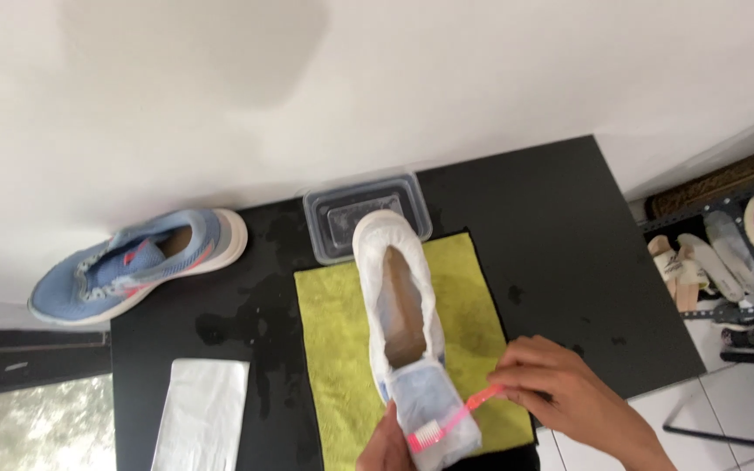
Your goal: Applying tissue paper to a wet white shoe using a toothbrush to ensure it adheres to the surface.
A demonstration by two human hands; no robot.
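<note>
White foam-covered shoe [399, 305] lay lengthwise on a yellow-green cloth [333, 349] at lower centre of the frame, its toe steadied by the left hand [387, 445]. Right hand [560, 388], fingers closed on a pink toothbrush [454, 417], held the bristles against the toe. Clear plastic tub [366, 214] sat just above the heel; a blue sneaker [137, 264] rested at left on the wet black table [560, 244].

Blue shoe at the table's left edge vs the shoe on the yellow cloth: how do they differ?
The blue shoe looks dry and lies untouched, hanging partly off the table; the shoe on the cloth is coated in white foam. That one sits on the yellow cloth, steadied by the left hand while the right hand holds a pink toothbrush on it. Both look like sneakers.
</note>
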